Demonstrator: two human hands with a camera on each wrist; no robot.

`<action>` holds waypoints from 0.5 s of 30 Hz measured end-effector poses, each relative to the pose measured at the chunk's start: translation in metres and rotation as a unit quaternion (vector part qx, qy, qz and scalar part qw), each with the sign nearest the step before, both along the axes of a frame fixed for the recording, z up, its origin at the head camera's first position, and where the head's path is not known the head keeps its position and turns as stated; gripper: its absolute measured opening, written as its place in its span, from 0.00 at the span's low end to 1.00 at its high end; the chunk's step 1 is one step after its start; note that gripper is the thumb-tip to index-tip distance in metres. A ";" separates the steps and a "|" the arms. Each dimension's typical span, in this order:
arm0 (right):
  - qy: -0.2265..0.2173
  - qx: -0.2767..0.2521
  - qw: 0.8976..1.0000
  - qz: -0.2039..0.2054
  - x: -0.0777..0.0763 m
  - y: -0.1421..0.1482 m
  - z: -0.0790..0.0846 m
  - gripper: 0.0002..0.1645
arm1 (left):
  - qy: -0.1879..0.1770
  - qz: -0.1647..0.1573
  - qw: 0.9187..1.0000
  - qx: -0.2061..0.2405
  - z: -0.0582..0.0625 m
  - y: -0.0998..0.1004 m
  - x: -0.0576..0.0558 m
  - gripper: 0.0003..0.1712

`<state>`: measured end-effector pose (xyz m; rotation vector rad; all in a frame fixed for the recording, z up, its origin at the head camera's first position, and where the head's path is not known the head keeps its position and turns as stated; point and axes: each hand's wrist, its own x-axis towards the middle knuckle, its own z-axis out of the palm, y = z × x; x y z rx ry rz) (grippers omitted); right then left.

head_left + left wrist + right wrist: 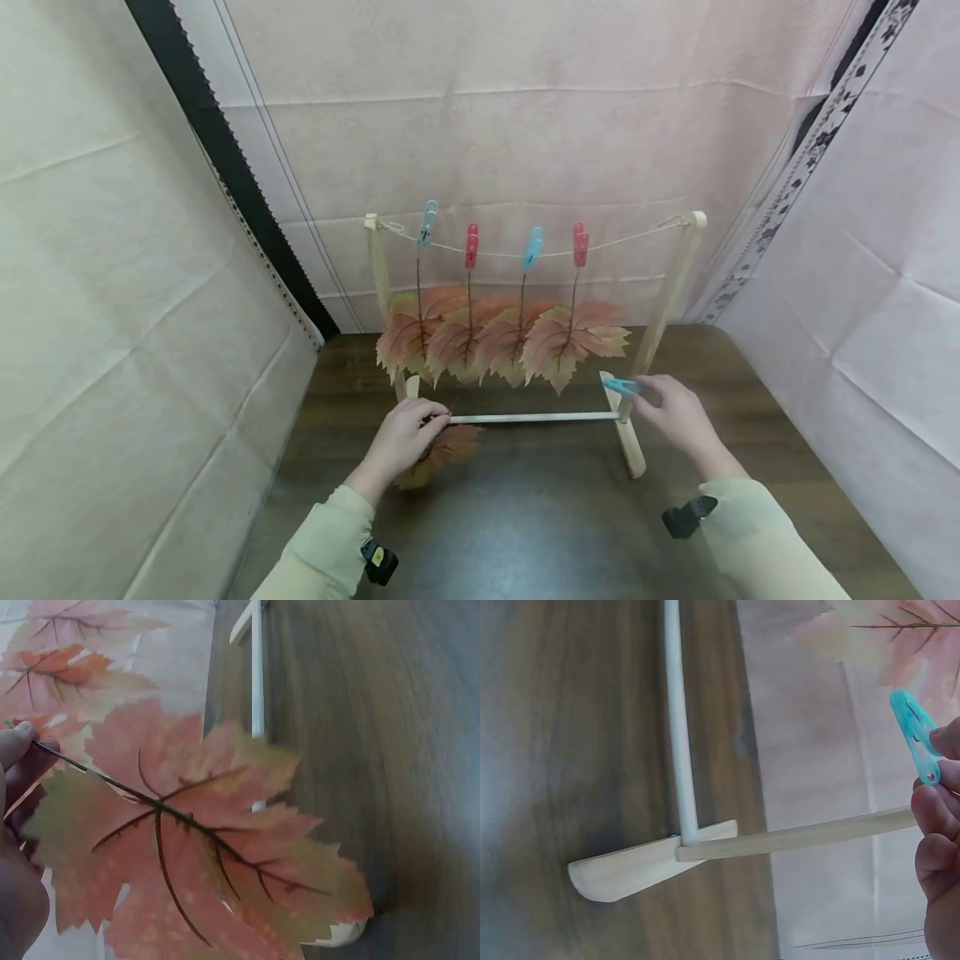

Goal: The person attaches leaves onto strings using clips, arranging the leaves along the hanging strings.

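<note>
My left hand pinches the thin dark stem of an orange-and-green artificial leaf, which hangs below the fingers near the rack's left foot. Between the thumb and fingers of my right hand is a light blue clothespin, held beside the rack's right post. Behind the hands, a string runs between two wooden posts. Blue and pink clothespins hold several similar leaves on it by their stems, side by side and overlapping; one pink clothespin is the rightmost.
The wooden rack has a right post, a white lower crossbar and a right foot on the dark wooden table. Pale cloth walls stand behind and at both sides.
</note>
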<state>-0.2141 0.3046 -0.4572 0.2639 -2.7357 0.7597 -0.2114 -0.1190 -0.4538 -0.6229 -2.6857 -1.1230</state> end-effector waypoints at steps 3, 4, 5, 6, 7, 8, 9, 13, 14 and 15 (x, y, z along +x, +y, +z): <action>0.005 -0.009 1.000 -0.008 0.001 0.000 0.007 0.21 | -0.014 -0.009 1.000 0.017 0.003 0.011 0.000 0.04; 0.006 -0.012 1.000 -0.010 0.001 -0.001 0.010 0.22 | -0.013 -0.013 1.000 0.021 0.004 0.015 0.000 0.04; 0.008 -0.015 1.000 -0.011 0.001 -0.001 0.013 0.22 | -0.009 -0.017 1.000 0.022 0.005 0.020 -0.001 0.04; 0.011 -0.018 1.000 -0.012 0.001 -0.002 0.016 0.22 | -0.009 -0.018 1.000 0.021 0.006 0.024 -0.001 0.05; 0.015 -0.021 1.000 -0.012 0.001 -0.002 0.019 0.22 | -0.006 -0.021 1.000 0.020 0.007 0.029 -0.001 0.05; 0.020 -0.022 0.999 -0.011 0.001 -0.003 0.021 0.22 | 0.000 -0.025 1.000 0.018 0.008 0.033 -0.001 0.05; 0.026 -0.022 0.999 -0.011 0.001 -0.003 0.024 0.22 | 0.007 -0.029 0.999 0.015 0.009 0.037 -0.002 0.06; 0.046 -0.029 0.998 -0.013 0.000 -0.004 0.034 0.22 | 0.022 -0.051 0.998 0.016 0.018 0.057 -0.008 0.08; 0.048 -0.032 0.998 -0.013 0.000 -0.005 0.036 0.22 | 0.023 -0.055 0.998 0.017 0.021 0.062 -0.009 0.08; 0.050 -0.036 0.998 -0.014 0.000 -0.005 0.038 0.22 | 0.023 -0.059 0.998 0.020 0.024 0.067 -0.011 0.09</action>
